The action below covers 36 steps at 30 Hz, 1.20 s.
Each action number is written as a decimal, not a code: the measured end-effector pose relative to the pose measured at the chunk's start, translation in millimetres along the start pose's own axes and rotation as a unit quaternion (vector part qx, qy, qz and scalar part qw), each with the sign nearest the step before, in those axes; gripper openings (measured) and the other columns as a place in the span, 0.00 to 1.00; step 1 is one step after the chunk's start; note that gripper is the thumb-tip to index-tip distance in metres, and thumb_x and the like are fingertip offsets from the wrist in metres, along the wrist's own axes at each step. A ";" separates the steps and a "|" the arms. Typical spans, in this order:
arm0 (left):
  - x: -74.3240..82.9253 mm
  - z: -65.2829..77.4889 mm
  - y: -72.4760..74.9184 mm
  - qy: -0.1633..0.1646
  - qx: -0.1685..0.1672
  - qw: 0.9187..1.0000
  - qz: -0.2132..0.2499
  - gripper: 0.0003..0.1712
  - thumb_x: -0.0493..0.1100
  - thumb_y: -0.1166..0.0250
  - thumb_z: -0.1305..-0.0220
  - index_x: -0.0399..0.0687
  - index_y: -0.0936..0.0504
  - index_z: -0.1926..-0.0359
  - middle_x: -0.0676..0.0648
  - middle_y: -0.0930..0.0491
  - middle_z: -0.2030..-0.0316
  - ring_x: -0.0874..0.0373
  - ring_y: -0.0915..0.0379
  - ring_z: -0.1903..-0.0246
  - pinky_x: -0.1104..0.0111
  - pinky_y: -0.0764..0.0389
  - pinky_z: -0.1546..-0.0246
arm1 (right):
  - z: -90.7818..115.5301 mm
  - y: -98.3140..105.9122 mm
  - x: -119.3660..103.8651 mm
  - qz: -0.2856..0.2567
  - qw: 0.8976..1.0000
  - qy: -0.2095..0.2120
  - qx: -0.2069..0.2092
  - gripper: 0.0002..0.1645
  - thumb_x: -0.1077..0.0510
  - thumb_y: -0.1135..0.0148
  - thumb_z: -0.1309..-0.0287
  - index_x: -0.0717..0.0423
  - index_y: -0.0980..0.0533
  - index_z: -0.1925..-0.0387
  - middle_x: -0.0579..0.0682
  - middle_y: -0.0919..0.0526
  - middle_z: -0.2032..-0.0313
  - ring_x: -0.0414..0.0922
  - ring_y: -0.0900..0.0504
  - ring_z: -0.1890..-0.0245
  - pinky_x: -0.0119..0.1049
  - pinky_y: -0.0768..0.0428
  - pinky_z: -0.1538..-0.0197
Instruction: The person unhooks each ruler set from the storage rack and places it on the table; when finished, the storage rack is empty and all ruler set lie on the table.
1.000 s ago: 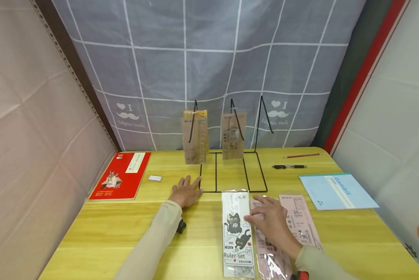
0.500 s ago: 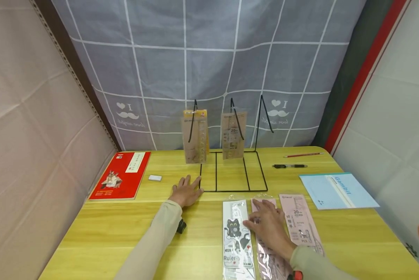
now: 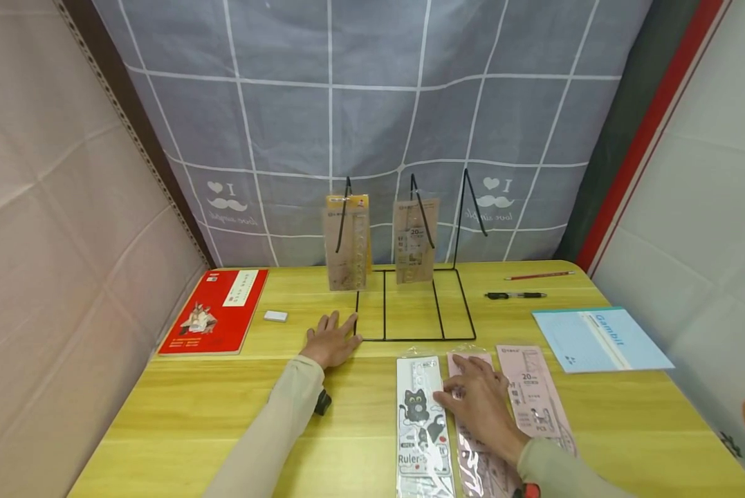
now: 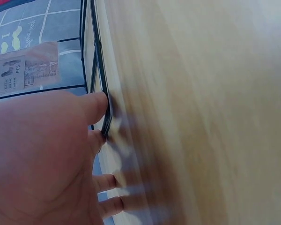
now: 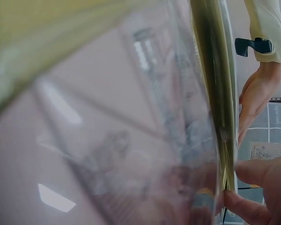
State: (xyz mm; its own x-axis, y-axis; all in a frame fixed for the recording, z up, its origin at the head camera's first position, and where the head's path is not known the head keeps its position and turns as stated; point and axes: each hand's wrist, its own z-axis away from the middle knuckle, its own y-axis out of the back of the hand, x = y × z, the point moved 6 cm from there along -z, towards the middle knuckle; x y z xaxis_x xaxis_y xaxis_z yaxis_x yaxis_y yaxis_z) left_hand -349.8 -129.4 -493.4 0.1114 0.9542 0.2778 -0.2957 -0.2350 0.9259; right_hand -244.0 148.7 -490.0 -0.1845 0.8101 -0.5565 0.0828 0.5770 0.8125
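Note:
My left hand point(image 3: 330, 342) rests with spread fingers at the front left corner of a black wire display rack point(image 3: 409, 339); the left wrist view shows thumb and fingertip against the wire. My right hand point(image 3: 478, 398) lies over a pink ruler-set packet point(image 3: 481, 470), its thumb at the right edge of a white cat-print ruler set point(image 3: 414, 443) in clear plastic. Both packets lie flat, side by side, the pink one partly hidden by the hand. To its right lies another pink packet point(image 3: 534, 387). Ruler packets point(image 3: 347, 256) hang from the left hook; a pink packet point(image 3: 414, 256) hangs from the middle one.
A red booklet point(image 3: 216, 311) and a white eraser point(image 3: 275, 316) lie left on the wooden table. On the right are a blue notebook point(image 3: 602, 339), a black pen point(image 3: 515, 295) and a red pencil point(image 3: 539, 275). The rack's right hook point(image 3: 475, 204) carries nothing.
The white ruler set has settled flatter and slightly nearer to me, and its plastic glare has shifted. My right hand has shifted slightly down with it. The left hand has stayed still.

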 end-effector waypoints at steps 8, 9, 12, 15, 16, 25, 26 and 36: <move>-6.0 -4.7 -3.8 -0.001 0.007 1.000 0.003 0.36 0.62 0.56 0.17 0.63 0.49 0.16 0.37 0.55 0.17 0.35 0.60 0.19 0.31 0.48 0.26 | 2.6 0.8 -1.2 0.009 1.000 0.013 0.017 0.09 0.48 0.19 0.49 0.45 0.10 0.67 0.60 0.24 0.31 0.62 0.34 0.27 0.71 0.49 0.32; -6.0 -4.5 -3.6 -0.001 0.007 1.000 0.002 0.36 0.62 0.56 0.17 0.63 0.49 0.16 0.37 0.55 0.17 0.35 0.60 0.18 0.31 0.48 0.26 | 2.7 1.0 -1.4 0.009 1.000 0.013 0.018 0.10 0.48 0.20 0.49 0.46 0.10 0.66 0.60 0.24 0.31 0.62 0.34 0.27 0.71 0.49 0.32; -2.6 0.6 -0.1 0.002 0.005 1.000 0.001 0.35 0.60 0.56 0.17 0.61 0.49 0.16 0.37 0.55 0.17 0.36 0.60 0.18 0.31 0.49 0.25 | 3.2 2.5 -2.1 0.008 1.000 0.011 0.019 0.11 0.48 0.20 0.48 0.46 0.10 0.63 0.60 0.24 0.30 0.63 0.35 0.27 0.72 0.49 0.32; -2.9 0.2 -0.9 0.001 0.005 1.000 -0.001 0.35 0.60 0.56 0.17 0.62 0.49 0.16 0.37 0.55 0.17 0.36 0.60 0.18 0.31 0.48 0.26 | 2.3 6.4 -4.4 0.006 1.000 0.014 0.027 0.12 0.48 0.20 0.47 0.47 0.10 0.62 0.61 0.25 0.30 0.63 0.35 0.27 0.71 0.49 0.32; -3.1 0.0 -1.2 0.000 0.006 1.000 -0.001 0.35 0.60 0.56 0.17 0.62 0.49 0.16 0.37 0.55 0.17 0.36 0.59 0.18 0.31 0.48 0.26 | 1.5 9.1 -6.0 0.008 0.999 0.018 0.033 0.13 0.48 0.20 0.47 0.48 0.10 0.62 0.61 0.25 0.30 0.63 0.35 0.28 0.71 0.48 0.33; -0.7 -0.2 -1.0 -0.002 0.005 1.000 0.005 0.35 0.60 0.57 0.17 0.62 0.49 0.16 0.37 0.55 0.17 0.36 0.59 0.18 0.31 0.49 0.25 | -29.5 48.6 -16.0 -0.079 0.996 0.020 0.037 0.18 0.48 0.28 0.35 0.52 0.12 0.50 0.58 0.29 0.26 0.65 0.41 0.24 0.73 0.52 0.30; -0.1 -0.6 -0.9 -0.002 0.005 1.000 0.006 0.35 0.60 0.56 0.17 0.62 0.49 0.16 0.37 0.55 0.17 0.36 0.59 0.18 0.31 0.49 0.25 | -35.0 53.8 -15.5 -0.097 0.995 0.011 0.032 0.19 0.47 0.30 0.33 0.52 0.13 0.48 0.57 0.30 0.26 0.65 0.42 0.23 0.73 0.51 0.28; -6.3 -7.5 -7.0 -0.005 0.022 1.000 0.011 0.35 0.62 0.55 0.18 0.63 0.46 0.17 0.36 0.53 0.18 0.34 0.57 0.20 0.30 0.47 0.27 | -105.1 89.9 -17.7 -0.195 0.980 -0.034 0.032 0.32 0.35 0.38 0.30 0.51 0.19 0.36 0.50 0.32 0.23 0.57 0.42 0.19 0.62 0.38 0.22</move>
State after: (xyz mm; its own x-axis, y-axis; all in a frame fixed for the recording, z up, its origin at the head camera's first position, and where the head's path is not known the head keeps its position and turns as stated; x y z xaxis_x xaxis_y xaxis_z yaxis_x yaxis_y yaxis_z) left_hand -355.5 -132.4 -503.5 0.1142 0.9472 0.2995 -0.2570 -0.2630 0.9299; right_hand -336.2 175.3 -388.9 -0.1488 0.5301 -0.8348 0.0803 0.8479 0.5241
